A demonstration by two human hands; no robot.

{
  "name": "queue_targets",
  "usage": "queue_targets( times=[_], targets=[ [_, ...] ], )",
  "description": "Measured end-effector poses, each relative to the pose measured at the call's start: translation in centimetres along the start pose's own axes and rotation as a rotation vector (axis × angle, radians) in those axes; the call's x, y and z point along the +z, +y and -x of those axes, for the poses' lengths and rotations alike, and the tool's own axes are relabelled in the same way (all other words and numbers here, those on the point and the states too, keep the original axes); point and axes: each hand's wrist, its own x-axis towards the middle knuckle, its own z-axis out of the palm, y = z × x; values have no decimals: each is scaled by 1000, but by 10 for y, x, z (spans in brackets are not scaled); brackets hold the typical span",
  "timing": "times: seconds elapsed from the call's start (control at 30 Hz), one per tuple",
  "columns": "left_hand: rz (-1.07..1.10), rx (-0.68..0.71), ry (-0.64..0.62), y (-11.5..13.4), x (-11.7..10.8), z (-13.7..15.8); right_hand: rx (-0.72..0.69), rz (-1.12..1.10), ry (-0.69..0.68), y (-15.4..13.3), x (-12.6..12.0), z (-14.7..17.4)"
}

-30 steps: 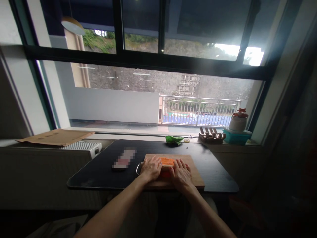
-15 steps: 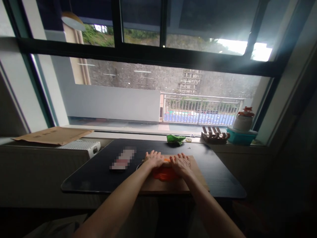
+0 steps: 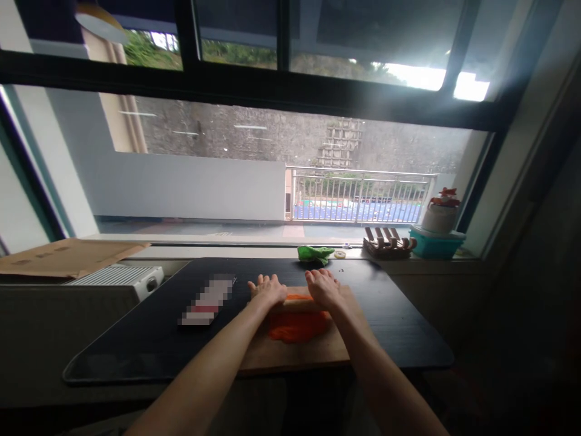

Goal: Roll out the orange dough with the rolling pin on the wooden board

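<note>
On a brown board, a flattened orange sheet of dough or clay lies under a light wooden rolling pin. My left hand rests on the pin's left end, its fingers reaching over the far side. At the right end, my right hand presses down with its fingers bent over the pin. Both hands hide the ends of the pin. A strip of orange shows beyond the pin, and a wider part shows on the near side.
The board lies on a dark table. A blurred-out phone-like object is to the left. Towards the window are a green crumpled cloth or bag, a tape roll, a brown rack and a teal box.
The camera view has shifted, so the table sits further left and lower. More of the orange sheet and the pin shows between my hands. My right hand's fingers are more bent.
</note>
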Motion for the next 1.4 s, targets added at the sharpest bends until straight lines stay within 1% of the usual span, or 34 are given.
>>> queue_targets(
  times=[0.1,0.2,0.27,0.4,0.47,0.57,0.67,0.73,0.87,1.03,1.13,1.2,1.27,1.4],
  targets=[
    [-35,73,62,3,-3,-1,119,-35,7,-3,5,-18],
    [-47,130,106,4,-4,-7,180,-39,-2,-3,9,-27],
    [-42,125,125,4,-4,-11,189,-22,8,-2,9,-32],
    [-38,142,207,3,-4,-18,131,19,90,-1,7,-42],
    [-39,158,232,4,-3,-20,122,19,101,-1,9,-45],
    [-29,103,195,3,1,-22,143,-1,79,0,13,-45],
    [-2,12,107,-1,6,-20,159,-26,45,1,16,-38],
    [20,-11,67,-3,7,-13,174,-42,23,1,16,-29],
    [61,-2,33,-3,4,6,197,-57,16,1,15,-6],
    [107,15,37,-6,0,29,184,-45,62,-3,15,22],
    [126,27,76,-8,1,36,167,-43,94,-4,14,31],
    [135,27,111,-7,2,36,171,-46,102,-4,13,30],
    [143,21,168,-5,1,34,183,-48,101,-3,12,24],
    [155,26,327,-1,-2,21,198,-49,86,-1,9,1]
  ],
)
